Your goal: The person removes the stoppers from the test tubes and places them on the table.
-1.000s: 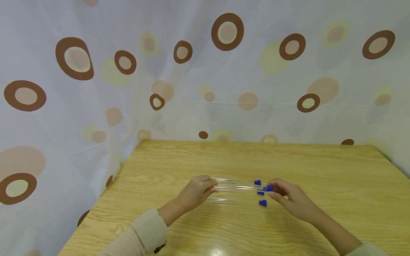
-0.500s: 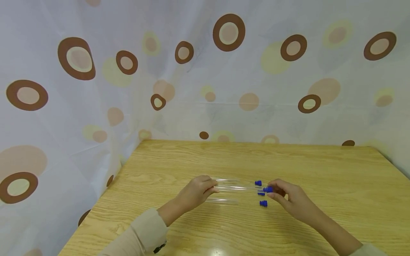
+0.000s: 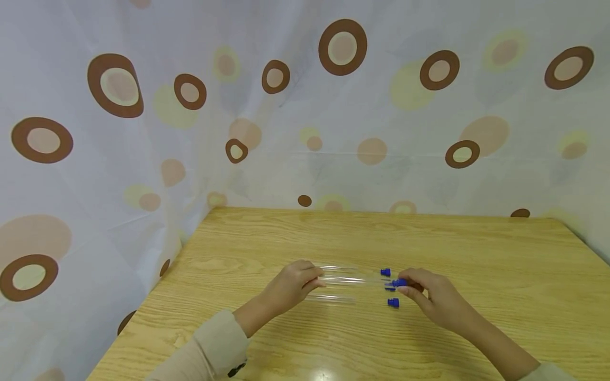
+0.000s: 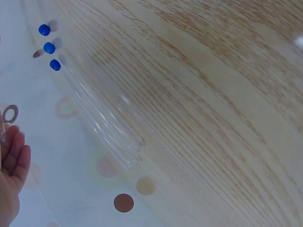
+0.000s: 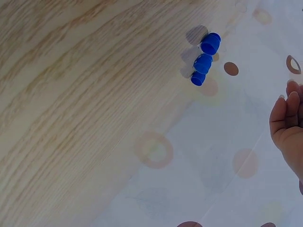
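Observation:
My left hand (image 3: 293,286) pinches a clear test tube (image 3: 350,280) near its left end, holding it level above the table. Facing it, my right hand (image 3: 436,301) pinches a blue stopper (image 3: 399,283) between thumb and fingers, at the tube's right end. Whether the stopper touches the tube's mouth I cannot tell. Other clear tubes (image 3: 331,299) lie on the wood, seen also as glassy tubes (image 4: 99,113) in the left wrist view. Three more blue stoppers lie on the table; the right wrist view shows one stopper (image 5: 210,43) at the end of their row. Both wrist views miss the pinched things.
The wooden table (image 3: 267,238) carries the tubes and stoppers near its middle. Behind and to the left hangs a pale curtain (image 3: 286,174) with brown and beige circles. The tubes' ends point toward the row of stoppers.
Both hands keep their grips. The stopper in my right hand has come very slightly lower and nearer to me, and the head view has shifted a little.

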A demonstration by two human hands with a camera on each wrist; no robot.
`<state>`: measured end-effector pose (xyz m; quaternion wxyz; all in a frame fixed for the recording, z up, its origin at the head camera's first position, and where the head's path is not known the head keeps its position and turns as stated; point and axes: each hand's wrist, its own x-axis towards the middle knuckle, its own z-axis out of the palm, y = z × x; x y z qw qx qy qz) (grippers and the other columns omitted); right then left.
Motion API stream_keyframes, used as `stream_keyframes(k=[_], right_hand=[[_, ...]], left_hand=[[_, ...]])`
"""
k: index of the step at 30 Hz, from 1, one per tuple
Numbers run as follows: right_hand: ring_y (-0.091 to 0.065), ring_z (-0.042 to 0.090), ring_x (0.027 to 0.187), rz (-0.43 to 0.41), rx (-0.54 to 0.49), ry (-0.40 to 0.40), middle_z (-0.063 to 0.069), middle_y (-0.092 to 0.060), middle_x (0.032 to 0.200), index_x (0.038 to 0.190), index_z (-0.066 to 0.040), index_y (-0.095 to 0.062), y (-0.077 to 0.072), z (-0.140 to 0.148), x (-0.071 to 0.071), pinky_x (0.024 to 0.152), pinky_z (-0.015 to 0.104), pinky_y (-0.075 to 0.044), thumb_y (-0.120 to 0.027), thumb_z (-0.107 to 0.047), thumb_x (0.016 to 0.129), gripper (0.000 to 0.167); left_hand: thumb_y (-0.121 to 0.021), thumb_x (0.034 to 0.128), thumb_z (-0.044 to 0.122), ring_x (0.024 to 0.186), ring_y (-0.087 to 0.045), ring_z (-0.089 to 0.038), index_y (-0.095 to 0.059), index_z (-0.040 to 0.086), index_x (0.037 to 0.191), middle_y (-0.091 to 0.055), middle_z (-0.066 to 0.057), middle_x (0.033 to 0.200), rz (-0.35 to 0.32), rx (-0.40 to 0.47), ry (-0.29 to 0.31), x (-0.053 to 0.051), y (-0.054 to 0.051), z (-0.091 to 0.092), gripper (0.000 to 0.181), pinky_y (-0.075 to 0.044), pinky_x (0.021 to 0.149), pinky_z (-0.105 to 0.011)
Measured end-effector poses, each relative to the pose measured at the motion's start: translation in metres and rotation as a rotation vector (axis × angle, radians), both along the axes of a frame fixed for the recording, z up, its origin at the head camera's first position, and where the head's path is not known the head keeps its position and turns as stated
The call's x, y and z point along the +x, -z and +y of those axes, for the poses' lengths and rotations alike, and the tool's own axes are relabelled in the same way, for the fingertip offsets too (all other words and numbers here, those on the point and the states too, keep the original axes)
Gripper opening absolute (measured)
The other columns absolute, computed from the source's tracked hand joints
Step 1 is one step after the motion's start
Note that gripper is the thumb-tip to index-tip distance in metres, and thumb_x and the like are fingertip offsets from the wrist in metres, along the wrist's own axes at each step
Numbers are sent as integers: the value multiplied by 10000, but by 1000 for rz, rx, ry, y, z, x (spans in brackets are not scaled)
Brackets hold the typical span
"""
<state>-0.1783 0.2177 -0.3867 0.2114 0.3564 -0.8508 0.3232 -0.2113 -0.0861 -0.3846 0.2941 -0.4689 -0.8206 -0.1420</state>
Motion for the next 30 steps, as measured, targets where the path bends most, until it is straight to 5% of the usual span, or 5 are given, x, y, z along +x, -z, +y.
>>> stream_keyframes(k=[10,17,30], right_hand=[[-361,-65,584,-84,-13,20,-170,-468,686,923,-70,-632,-2,-1,3,460,143,-335,-578,-30,897,72],[-362,-61,571,-110,-22,55,-166,-460,660,889,-65,-635,-4,-2,3,458,153,-339,-578,-43,901,62],[-335,50,485,-433,-91,-160,17,-516,684,942,-11,-577,-2,7,1,413,211,-337,-450,-40,971,133]], left_hand=[[-715,772,156,745,-642,-127,-700,37,889,-678,-33,808,36,40,29,-1,2,2,168,-533,700,-149],[-716,776,166,767,-644,-122,-710,50,899,-689,-24,830,39,17,-4,-1,1,2,169,-535,712,-152],[-709,772,124,758,-626,-117,-696,36,917,-674,-29,826,8,20,21,1,4,-1,170,-522,724,-133]])
